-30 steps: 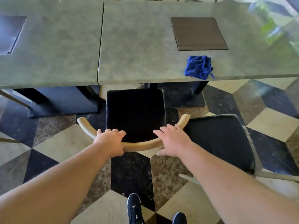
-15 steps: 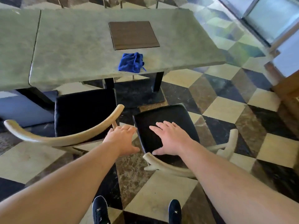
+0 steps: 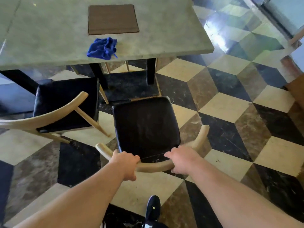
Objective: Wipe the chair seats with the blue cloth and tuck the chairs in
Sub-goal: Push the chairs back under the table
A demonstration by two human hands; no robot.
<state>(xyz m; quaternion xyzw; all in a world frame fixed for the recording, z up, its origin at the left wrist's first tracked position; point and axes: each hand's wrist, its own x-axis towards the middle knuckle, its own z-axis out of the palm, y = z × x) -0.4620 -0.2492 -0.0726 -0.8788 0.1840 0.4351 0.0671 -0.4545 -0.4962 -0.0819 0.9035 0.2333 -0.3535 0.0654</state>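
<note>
Chair backrest (image 3: 154, 167) is gripped by my left hand (image 3: 125, 163) and right hand (image 3: 182, 160); tucking step, so next I push it straight under the table (image 3: 172, 38).

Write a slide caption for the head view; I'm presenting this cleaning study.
Both hands, left and right, grip a chair's curved backrest; blue cloth lies on the table.

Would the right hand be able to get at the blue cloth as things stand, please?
Probably not straight away: the right hand grips the chair backrest, and that chair's seat lies between it and the cloth on the table.
</note>
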